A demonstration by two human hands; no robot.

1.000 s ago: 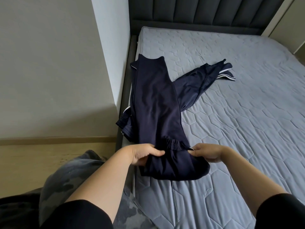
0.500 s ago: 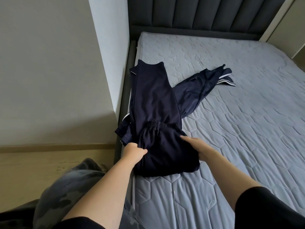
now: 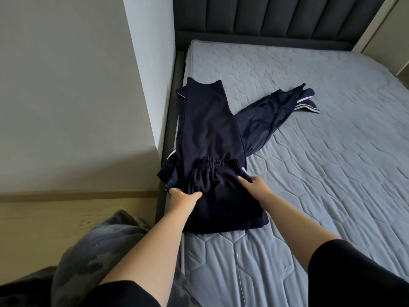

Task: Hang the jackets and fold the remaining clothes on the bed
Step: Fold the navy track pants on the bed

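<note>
One pair of navy trousers lies folded; left hand grips its edge; right hand presses flat.

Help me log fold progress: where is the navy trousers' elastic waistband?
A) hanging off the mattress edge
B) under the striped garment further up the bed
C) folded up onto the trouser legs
C: the waistband lies across the legs of the navy trousers, with the left hand gripping the folded part and the right hand resting on it.
</note>
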